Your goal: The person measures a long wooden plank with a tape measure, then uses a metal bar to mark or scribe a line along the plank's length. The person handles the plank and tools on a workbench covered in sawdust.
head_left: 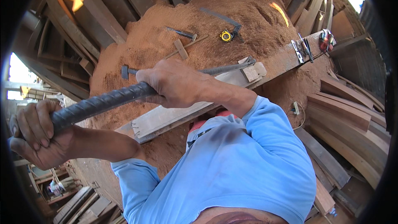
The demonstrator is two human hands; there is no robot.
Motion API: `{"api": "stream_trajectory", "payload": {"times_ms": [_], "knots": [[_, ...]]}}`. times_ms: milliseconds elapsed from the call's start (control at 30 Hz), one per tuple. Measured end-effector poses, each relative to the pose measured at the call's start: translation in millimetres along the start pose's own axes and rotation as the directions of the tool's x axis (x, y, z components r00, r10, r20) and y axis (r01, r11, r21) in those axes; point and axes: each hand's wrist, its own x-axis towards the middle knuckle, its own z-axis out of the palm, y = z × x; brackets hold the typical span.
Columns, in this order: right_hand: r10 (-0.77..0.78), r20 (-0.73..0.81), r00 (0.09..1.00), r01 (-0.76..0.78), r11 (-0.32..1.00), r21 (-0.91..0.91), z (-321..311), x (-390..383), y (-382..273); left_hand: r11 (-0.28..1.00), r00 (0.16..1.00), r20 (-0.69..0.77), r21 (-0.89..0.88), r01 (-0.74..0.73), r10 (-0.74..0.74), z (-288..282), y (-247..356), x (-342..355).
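A long, dark ribbed steel bar (101, 101) crosses the view from lower left toward the upper right. My left hand (43, 135) is wrapped round its near end at the left rim. Farther along, my right hand (176, 84) grips it with closed fingers. Beyond that hand, a dark length of bar reaches a flattened tip beside a small wood block (250, 73) on a long plank (166, 119). Bent nails stick up at the plank's left end. A hammer (124, 72) shows its head left of my right hand; most of its handle is hidden.
A sawdust heap (153, 25) lies ahead, bearing a yellow tape measure (226, 36), a metal square (219, 16), a dark slim hand tool (180, 32) and a wood scrap (181, 49). Metal tools (304, 49) lie on the bench's right end. Stacked timber (348, 120) surrounds the area.
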Motion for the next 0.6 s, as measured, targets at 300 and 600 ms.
{"api": "stream_trajectory", "payload": {"times_ms": [300,600], "knots": [[0.097,0.024,0.995,-0.092,0.985,-0.149,59,-11,-4,0.991,0.988,0.100,-0.071,-0.113,0.119,-61,23,-66],[0.296,0.402,0.867,-0.185,0.938,-0.292,212,-10,19,0.993,0.846,-0.523,0.025,-0.113,0.109,-165,64,-267]]}}
